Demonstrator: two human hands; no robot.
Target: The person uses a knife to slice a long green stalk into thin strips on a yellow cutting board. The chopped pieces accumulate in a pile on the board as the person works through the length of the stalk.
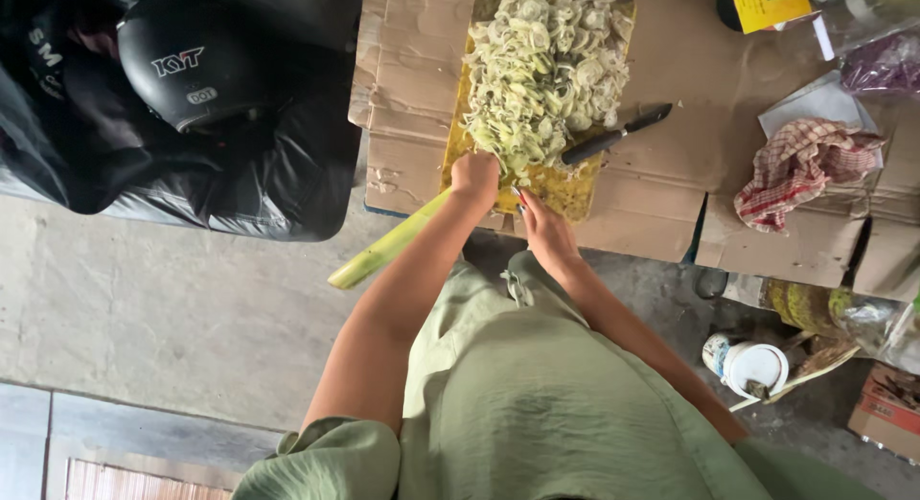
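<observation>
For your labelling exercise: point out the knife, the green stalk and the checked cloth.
knife (613,136), head view, on the handle.
green stalk (383,253), head view, mid-length.
checked cloth (800,164), head view, on its bunched middle.

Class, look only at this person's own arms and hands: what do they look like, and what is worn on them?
Both arms are bare from shoulder to wrist. The pale green garment has short, loose sleeves bunched at the shoulders. The right hand shows painted nails, red and dark. No rings, watch or gloves are visible on it or the left hand.
</observation>
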